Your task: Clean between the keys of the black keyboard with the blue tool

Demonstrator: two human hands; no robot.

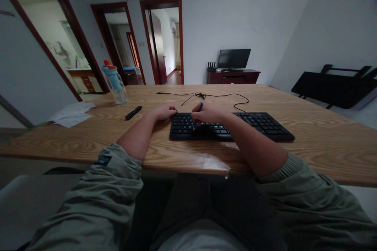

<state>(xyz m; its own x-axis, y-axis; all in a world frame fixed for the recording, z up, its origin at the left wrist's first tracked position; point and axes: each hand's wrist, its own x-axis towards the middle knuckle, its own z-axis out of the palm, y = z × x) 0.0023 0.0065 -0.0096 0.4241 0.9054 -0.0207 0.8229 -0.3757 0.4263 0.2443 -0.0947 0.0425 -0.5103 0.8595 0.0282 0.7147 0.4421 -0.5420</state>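
Observation:
A black keyboard (265, 125) lies on the wooden table (324, 141) in front of me. My right hand (209, 113) is closed around a thin blue tool (198, 114) whose tip rests among the keys on the keyboard's left half. My left hand (165, 111) sits curled at the keyboard's upper left corner, fingers bent against its edge. The keyboard's black cable (206, 95) trails behind it in a loose tangle.
A black pen-like object (133, 112) lies left of my left hand. A clear water bottle with a blue and orange lid (115, 83) stands at the far left, with white tissue paper (73, 113) beside it. Beyond the table are a TV stand (233, 75) and doorways.

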